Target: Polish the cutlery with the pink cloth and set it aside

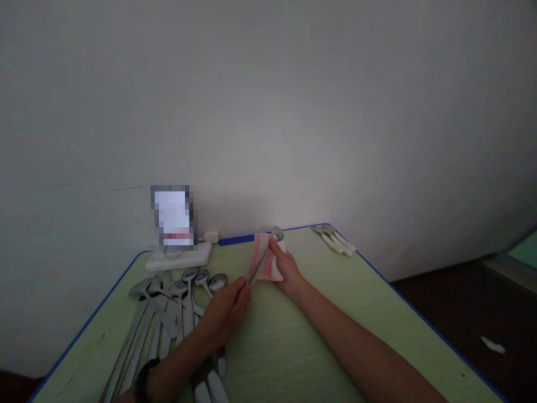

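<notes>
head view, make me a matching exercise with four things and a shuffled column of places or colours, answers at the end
1. cloth
2. held spoon
3. lit screen
4. white-handled cutlery

a. near the far right corner of the table
b. pink and white, in the right hand
c. above the white base
d. handle in the left hand

Right pairs: 1-b, 2-d, 3-c, 4-a

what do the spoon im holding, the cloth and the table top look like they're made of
Spoon: probably polished stainless steel, from the silvery, shiny bowl.
Cloth: soft fabric, perhaps cotton or microfiber, matte pink and white, bending around the fingers.
Table top: smooth, pale green surface, perhaps laminate or a plastic cover; the look leaves it open.
</notes>
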Available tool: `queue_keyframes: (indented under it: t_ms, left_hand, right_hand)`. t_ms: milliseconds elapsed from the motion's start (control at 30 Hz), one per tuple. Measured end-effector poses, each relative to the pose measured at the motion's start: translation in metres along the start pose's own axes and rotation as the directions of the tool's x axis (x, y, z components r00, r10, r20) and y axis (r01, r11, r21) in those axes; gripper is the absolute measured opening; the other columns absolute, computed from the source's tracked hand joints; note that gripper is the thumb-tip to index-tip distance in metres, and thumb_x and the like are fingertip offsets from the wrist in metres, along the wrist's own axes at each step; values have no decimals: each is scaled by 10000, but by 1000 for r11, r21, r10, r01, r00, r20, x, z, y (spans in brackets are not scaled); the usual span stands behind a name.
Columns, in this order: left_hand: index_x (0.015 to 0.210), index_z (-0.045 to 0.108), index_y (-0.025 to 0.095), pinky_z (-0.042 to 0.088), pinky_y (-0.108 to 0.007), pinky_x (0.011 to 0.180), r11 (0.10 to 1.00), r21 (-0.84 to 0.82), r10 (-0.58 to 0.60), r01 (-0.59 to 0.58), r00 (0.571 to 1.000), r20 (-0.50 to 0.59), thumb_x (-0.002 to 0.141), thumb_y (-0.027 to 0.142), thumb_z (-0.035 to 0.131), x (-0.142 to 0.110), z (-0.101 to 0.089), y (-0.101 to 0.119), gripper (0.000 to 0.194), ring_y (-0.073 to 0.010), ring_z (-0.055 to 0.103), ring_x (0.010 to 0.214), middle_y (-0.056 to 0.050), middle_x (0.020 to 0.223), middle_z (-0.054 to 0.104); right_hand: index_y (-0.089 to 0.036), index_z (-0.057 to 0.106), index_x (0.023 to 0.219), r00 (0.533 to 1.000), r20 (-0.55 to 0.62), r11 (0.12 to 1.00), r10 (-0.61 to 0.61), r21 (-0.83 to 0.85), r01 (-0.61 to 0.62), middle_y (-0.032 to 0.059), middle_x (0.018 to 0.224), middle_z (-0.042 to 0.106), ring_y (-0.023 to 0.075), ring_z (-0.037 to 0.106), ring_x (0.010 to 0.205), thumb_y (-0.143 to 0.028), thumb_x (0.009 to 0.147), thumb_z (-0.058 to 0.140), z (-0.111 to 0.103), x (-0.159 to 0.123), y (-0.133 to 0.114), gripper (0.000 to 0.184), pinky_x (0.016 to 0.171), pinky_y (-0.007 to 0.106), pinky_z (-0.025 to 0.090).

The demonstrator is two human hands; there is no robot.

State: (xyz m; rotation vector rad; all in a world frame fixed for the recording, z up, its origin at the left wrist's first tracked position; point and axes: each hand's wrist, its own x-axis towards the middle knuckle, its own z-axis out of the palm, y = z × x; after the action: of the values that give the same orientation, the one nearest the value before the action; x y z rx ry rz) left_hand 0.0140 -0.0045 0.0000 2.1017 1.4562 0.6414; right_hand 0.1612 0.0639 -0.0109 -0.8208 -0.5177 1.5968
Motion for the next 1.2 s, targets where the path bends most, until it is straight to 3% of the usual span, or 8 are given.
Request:
queue_keyframes:
  t_ms: [100, 267, 367, 533, 733, 933, 1100, 1200]
  left_hand:
    - [698, 497, 209, 359, -266, 639, 998, 47, 52, -52, 999, 4, 888, 349, 260, -2, 1, 0, 334, -175, 526, 678, -16, 666, 554]
    - [768, 543, 205, 366, -278, 674, 994, 75, 79, -80, 997, 26, 904, 345, 242, -2, 0, 4, 359, -186, 539, 720, -30, 712, 594]
    - [749, 532, 202, 362, -274, 661, 990, 128, 62, -67, 997, 42, 900, 368, 274, 0, 1, 5, 342, -186, 543, 702, -32, 707, 601]
    - [686, 479, 198, 348, -240, 576, 999, 28, 17, -18, 1000, 21, 880, 360, 303, 2, 3, 5, 308, -153, 519, 605, 1, 623, 559]
    - [657, 436, 212, 334, -242, 539, 997, -47, -58, 55, 996, -64, 870, 361, 298, 4, 0, 2, 295, -146, 512, 533, 29, 542, 516]
    - [753, 466, 207, 364, -249, 557, 998, -41, -50, 51, 999, 17, 900, 367, 258, 2, 1, 2, 301, -157, 551, 549, 21, 561, 553]
    - [973, 504, 181, 380, -239, 602, 997, -18, 70, -69, 992, 102, 875, 334, 364, 0, 2, 2, 230, -149, 564, 592, 29, 594, 611]
    - [1040, 515, 175, 375, -243, 597, 995, 41, 86, -91, 989, 118, 829, 317, 446, 0, 2, 0, 263, -160, 560, 634, 15, 653, 630]
  right_hand:
    - [-167, 587, 778, 998, -58, 1000, -27, 14, 28, 25, 603, 662, 180, 637, 609, -427, 677, 671, -2, 3, 1, 291, 604, 298, 510]
    - [-168, 584, 780, 998, -50, 998, -31, -50, 28, 8, 559, 637, 160, 598, 535, -442, 650, 687, -2, 1, 0, 320, 556, 279, 485]
    - [-166, 589, 748, 999, 14, 989, -37, -143, 39, 1, 572, 634, 139, 569, 514, -474, 622, 690, 0, -3, 1, 348, 533, 258, 455]
    - [-147, 602, 680, 995, 94, 946, -35, -317, 64, -29, 542, 605, 99, 520, 476, -453, 606, 703, 3, -9, 5, 331, 495, 217, 400]
    - [-159, 613, 787, 999, 31, 993, -11, -121, 15, 25, 592, 658, 170, 625, 593, -466, 692, 634, 3, -5, 3, 322, 619, 294, 487]
    - [-155, 607, 777, 1000, 17, 999, -22, -42, 22, 33, 603, 671, 180, 644, 621, -417, 696, 652, 0, -1, 3, 278, 659, 313, 508]
    - [-159, 599, 744, 999, -26, 998, -24, -52, 23, 19, 574, 660, 172, 630, 570, -409, 669, 676, -1, 1, 3, 272, 618, 302, 510]
    - [-160, 596, 742, 999, -49, 998, -22, -63, 19, 12, 563, 654, 164, 616, 534, -419, 662, 679, -1, 2, 2, 283, 594, 294, 508]
